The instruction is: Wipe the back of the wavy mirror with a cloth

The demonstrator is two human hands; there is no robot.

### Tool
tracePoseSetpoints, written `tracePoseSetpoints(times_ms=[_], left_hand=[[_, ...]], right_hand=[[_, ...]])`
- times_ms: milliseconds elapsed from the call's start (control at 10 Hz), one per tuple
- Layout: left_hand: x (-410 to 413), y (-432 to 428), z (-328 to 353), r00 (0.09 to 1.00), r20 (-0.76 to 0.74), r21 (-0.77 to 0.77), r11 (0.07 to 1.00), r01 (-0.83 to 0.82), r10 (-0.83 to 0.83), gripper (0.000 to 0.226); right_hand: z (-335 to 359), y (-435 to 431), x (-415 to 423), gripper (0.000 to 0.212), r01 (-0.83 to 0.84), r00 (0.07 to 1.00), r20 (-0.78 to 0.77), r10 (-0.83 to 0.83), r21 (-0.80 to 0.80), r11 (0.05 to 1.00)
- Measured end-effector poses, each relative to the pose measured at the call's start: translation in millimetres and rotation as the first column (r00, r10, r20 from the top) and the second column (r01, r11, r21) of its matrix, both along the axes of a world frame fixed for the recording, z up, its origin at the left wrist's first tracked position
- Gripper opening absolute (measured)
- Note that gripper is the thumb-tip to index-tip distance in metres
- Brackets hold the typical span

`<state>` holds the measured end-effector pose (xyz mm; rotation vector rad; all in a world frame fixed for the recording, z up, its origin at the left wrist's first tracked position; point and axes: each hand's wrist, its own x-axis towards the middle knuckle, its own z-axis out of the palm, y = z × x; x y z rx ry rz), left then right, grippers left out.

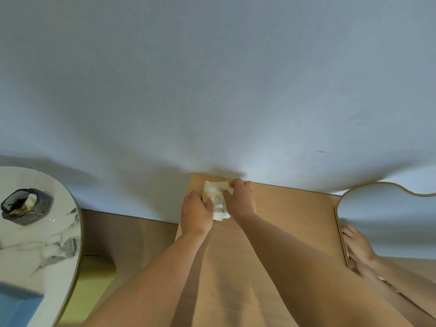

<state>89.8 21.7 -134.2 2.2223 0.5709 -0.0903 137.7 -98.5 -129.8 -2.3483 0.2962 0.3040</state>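
Observation:
A crumpled cream cloth [215, 197] lies near the far left corner of a light wooden panel [287, 223] that meets the white wall. My left hand [197, 213] grips the cloth's left side. My right hand [240, 197] pinches its upper right part. A wavy mirror [387, 220] with a thin gold rim stands at the panel's right edge. Its glass faces me and reflects the wall and an arm. I cannot tell whether the wooden panel is a mirror's back.
A round white marble table [40, 244] stands at the left with a dark bowl [23, 206] on it. Brown floor [127, 234] runs between the table and the panel. The white wall [212, 90] fills the upper view.

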Motion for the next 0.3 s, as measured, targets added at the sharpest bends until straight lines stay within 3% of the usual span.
tracePoseSetpoints(times_ms=[100, 300], left_hand=[[-5.4, 2.0, 10.8, 1.0, -0.015, 0.037, 0.999, -0.004, 0.005, 0.029], [-39.1, -1.3, 60.6, 0.962, 0.239, 0.192, 0.978, 0.084, -0.129, 0.042]], right_hand=[[9.0, -4.0, -5.2, 0.042, 0.024, 0.999, -0.044, -0.025, -0.015, 1.0], [70.7, -36.4, -35.7, 0.036, -0.076, 0.982, 0.18, 0.059, 0.087, 0.993]])
